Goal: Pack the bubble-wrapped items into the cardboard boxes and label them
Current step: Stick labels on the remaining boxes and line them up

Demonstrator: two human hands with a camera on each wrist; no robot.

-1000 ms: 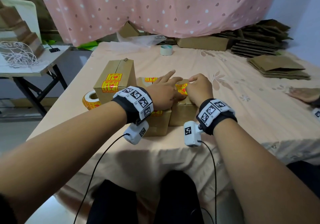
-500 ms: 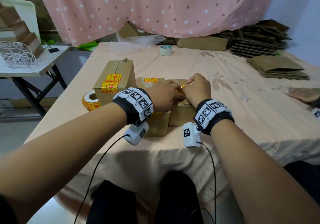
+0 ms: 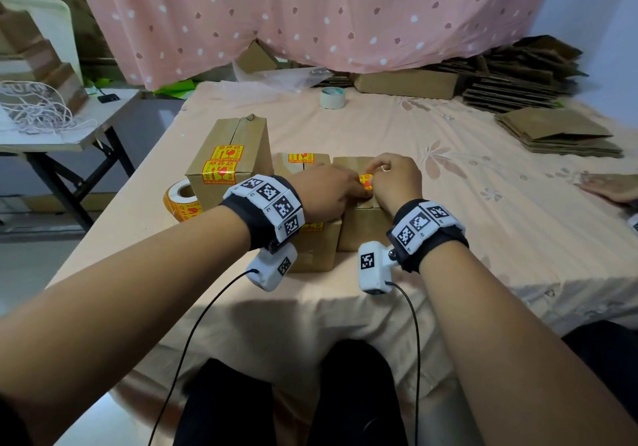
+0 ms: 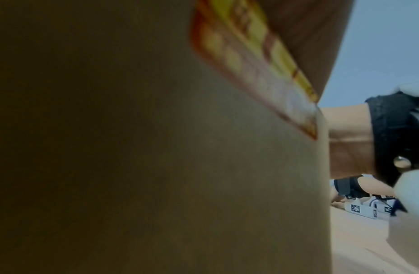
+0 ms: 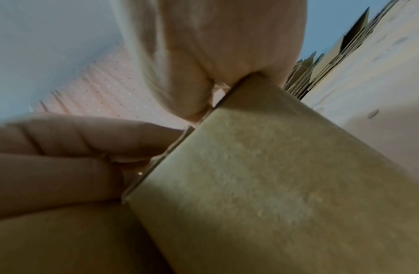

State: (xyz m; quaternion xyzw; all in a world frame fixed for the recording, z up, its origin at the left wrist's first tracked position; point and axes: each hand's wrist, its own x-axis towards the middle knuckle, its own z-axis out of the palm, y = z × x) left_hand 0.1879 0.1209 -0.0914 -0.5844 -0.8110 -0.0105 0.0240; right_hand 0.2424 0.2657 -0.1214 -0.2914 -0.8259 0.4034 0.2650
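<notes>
Three brown cardboard boxes stand close together near the table's front edge: a tall box (image 3: 231, 149) on the left, a middle box (image 3: 316, 249) and a right box (image 3: 362, 228). The tall and middle boxes carry yellow-red stickers. A further yellow-red sticker (image 3: 366, 181) lies on top of the right box. My left hand (image 3: 328, 192) reaches across the middle box and presses fingertips on this sticker. My right hand (image 3: 397, 178) has curled fingers pinching the sticker's right side. The left wrist view is filled by the middle box's side (image 4: 157, 148) and its sticker (image 4: 262, 74). No bubble-wrapped item shows.
A roll of stickers (image 3: 181, 200) lies left of the tall box. A tape roll (image 3: 332, 97) sits at the back. Flat cardboard stacks (image 3: 556, 133) lie at the right and back right. Another person's hand (image 3: 611, 186) rests at the right edge. A side table (image 3: 86, 124) stands left.
My left fingers, earlier stretched out over the box top, have drawn in onto the sticker. My right hand has moved slightly left and closed over it.
</notes>
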